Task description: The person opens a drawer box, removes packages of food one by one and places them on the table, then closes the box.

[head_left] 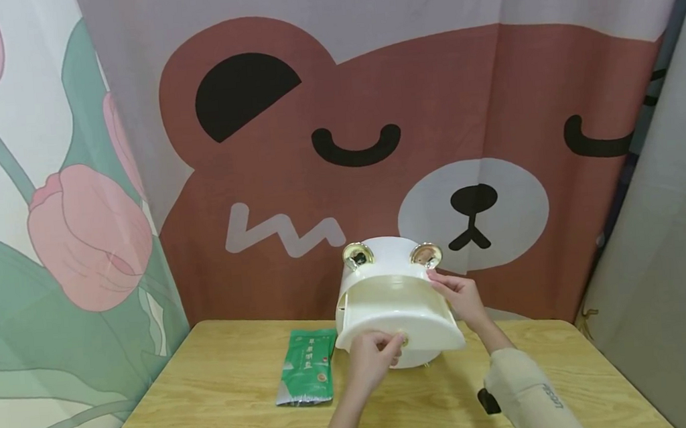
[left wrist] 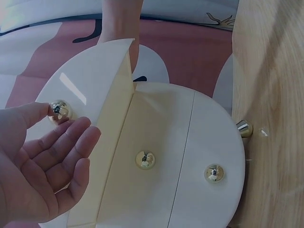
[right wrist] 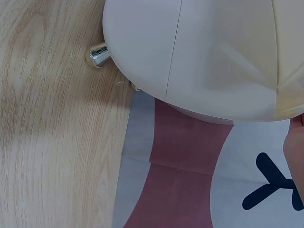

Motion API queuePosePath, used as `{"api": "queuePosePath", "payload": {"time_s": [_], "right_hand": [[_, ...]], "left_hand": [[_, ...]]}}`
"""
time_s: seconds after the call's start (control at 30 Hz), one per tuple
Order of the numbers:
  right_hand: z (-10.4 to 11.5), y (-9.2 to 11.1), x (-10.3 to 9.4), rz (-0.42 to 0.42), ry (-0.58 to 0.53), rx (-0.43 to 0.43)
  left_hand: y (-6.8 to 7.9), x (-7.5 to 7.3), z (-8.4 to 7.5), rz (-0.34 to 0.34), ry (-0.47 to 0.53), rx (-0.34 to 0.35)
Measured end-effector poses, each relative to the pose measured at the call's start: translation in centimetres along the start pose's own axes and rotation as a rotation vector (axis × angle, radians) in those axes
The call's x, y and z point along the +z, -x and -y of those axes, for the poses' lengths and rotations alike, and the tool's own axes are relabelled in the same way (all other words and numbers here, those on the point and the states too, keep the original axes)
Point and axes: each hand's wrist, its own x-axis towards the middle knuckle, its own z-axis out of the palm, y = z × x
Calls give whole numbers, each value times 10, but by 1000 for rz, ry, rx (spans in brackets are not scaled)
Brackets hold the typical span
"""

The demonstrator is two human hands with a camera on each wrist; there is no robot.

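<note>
A small white rounded drawer cabinet (head_left: 388, 254) with two round gold ornaments on top stands on the table. Its top drawer (head_left: 433, 331) is pulled out toward me, showing a pale cream inside. With thumb and index finger, my left hand (head_left: 369, 358) pinches that drawer's gold knob (left wrist: 59, 111); the other fingers are loosely bent. My right hand (head_left: 461, 297) touches the cabinet's upper right side, fingers extended just below the right ornament (head_left: 427, 255). Below, the middle drawer (left wrist: 142, 128) and bottom drawer (left wrist: 204, 137) are closed, each with a gold knob.
On the wooden table (head_left: 228, 364), a green packet (head_left: 308, 368) lies left of the cabinet. A small black object (head_left: 488, 401) shows beside my right sleeve. Gold feet (left wrist: 244, 128) support the cabinet. A curtain (head_left: 431, 99) with a bear print hangs close behind the table.
</note>
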Motion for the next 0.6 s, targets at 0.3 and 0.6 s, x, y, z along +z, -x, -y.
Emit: {"api": "queuePosePath", "payload": {"time_s": [0.3, 0.6], "right_hand": [[-12, -4, -4, 6, -9, 10], [-29, -7, -9, 6, 29, 4]], "left_hand": [[-5, 0, 1, -8, -23, 6], [-10, 1, 3, -15, -26, 17]]}}
